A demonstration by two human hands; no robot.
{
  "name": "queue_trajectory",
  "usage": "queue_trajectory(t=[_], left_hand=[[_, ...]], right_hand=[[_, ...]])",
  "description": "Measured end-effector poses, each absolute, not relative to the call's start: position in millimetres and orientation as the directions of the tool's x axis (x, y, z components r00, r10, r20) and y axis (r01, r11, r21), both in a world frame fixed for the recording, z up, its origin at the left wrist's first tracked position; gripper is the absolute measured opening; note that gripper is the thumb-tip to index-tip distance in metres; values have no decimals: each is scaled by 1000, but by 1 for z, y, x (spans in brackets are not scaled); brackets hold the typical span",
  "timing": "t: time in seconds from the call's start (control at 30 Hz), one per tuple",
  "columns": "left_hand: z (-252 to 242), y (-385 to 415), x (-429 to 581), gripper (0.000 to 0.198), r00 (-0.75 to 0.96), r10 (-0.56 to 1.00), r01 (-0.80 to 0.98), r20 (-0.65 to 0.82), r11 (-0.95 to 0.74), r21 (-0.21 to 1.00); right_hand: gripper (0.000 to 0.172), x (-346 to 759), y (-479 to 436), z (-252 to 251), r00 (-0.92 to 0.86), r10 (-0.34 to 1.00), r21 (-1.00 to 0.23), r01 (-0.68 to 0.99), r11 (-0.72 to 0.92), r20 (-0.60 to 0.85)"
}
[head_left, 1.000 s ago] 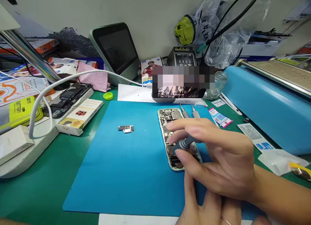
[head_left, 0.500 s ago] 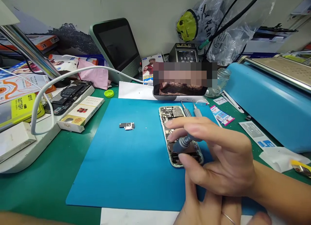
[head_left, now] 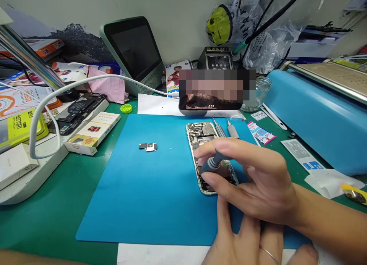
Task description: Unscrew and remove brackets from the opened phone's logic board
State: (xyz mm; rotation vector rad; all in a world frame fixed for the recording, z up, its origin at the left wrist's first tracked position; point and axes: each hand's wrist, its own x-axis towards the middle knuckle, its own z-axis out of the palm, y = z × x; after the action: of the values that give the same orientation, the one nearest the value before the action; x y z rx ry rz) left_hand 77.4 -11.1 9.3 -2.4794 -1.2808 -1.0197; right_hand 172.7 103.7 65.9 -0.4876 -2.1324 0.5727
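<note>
My right hand [head_left: 255,177] is closed around a small grey screwdriver [head_left: 212,164], which stands tilted over an opened smartphone [head_left: 197,137] with its internals exposed. The screwdriver's tip is hidden. Below it, my left hand [head_left: 241,242], with a ring on one finger, lies with its fingers stretched out toward the phone's near end. Some of its fingertips are covered by the right hand, so I cannot tell whether they touch the phone. A small metal bracket [head_left: 149,146] lies on the blue mat [head_left: 137,196], left of the phone, with a tiny speck nearby.
Two more metal-handled tools [head_left: 233,130] lie beyond the phone. At the mat's back edge another phone [head_left: 210,104] shows a video. A white cable [head_left: 114,76] arches over the left side, near a cardboard box [head_left: 94,129]. A blue machine [head_left: 309,120] stands on the right.
The whole view has shifted slightly. My right hand has moved a little left with the screwdriver, which now stands more upright over the phone. The left hand stays almost in place.
</note>
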Motion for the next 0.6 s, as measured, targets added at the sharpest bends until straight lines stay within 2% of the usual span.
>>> queue_trajectory(t=[0.23, 0.33, 0.6], left_hand=[[12, -8, 76, 16, 415, 635, 771, 652, -626, 119], [13, -5, 74, 14, 406, 596, 773, 693, -629, 88], [12, -3, 73, 14, 393, 596, 775, 700, -625, 97]], right_hand=[[83, 170, 102, 62, -476, 650, -682, 133, 719, 592], [81, 169, 101, 63, -445, 670, -695, 135, 706, 594], [81, 168, 102, 66, -397, 677, -679, 162, 716, 620]])
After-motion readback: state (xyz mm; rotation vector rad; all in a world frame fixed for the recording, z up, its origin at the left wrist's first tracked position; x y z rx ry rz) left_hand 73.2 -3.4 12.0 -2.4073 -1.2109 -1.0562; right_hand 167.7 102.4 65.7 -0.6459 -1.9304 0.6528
